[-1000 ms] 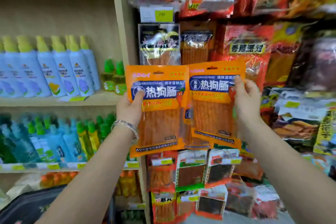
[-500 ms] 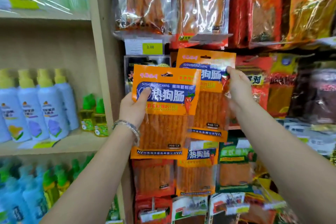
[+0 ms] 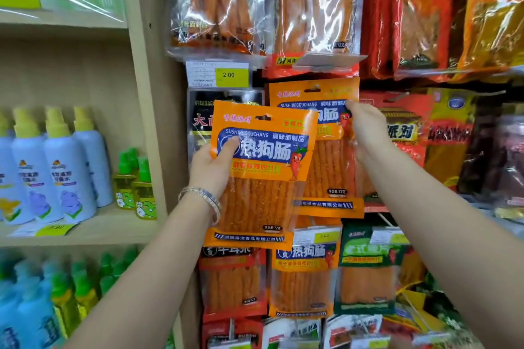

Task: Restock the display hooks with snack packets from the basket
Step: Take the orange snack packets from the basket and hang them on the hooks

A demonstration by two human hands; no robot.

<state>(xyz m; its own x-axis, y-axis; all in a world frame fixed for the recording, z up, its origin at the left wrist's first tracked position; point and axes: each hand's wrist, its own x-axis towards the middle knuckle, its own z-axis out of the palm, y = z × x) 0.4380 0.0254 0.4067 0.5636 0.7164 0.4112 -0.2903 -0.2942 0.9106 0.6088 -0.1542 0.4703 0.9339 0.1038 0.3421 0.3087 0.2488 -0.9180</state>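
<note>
Nearest, two bare forearms rise from the bottom edge of the frame, cut off before the elbows. The left hand [image 3: 211,163], with a silver bracelet [image 3: 202,197] at its wrist, grips the front orange packet [image 3: 263,178] by its left edge: the thumb lies across the blue label, and the fingers are hidden behind the pack. Its clear lower window shows upright orange-red sticks. Just behind it, higher and toward the right of centre, the right hand [image 3: 368,130] pinches the right edge of the rear orange packet [image 3: 329,173], one fingertip at the upper corner; the other fingers are hard to make out through the film. The front pack covers the rear one's lower left corner. Both have a hang slot at the top, and whether the rear one's slot sits on a hook cannot be told.

Behind the two, a black packet [image 3: 201,119] is mostly covered, its print only partly readable. Below centre hang more stick packets [image 3: 303,272] and a green packet [image 3: 368,269], the lowest row cut off by the frame. Above, a yellow price tag [image 3: 218,74] reads 2.00 under clear packets [image 3: 218,3] of long sticks, their tops out of frame. Red and yellow bags at the right edge are blurred.

Left of a wooden upright [image 3: 150,93], a shelf [image 3: 85,232] carries white spray bottles [image 3: 65,167] with yellow tops and small green-capped bottles [image 3: 136,187]; blue and green bottles below are out of focus.
</note>
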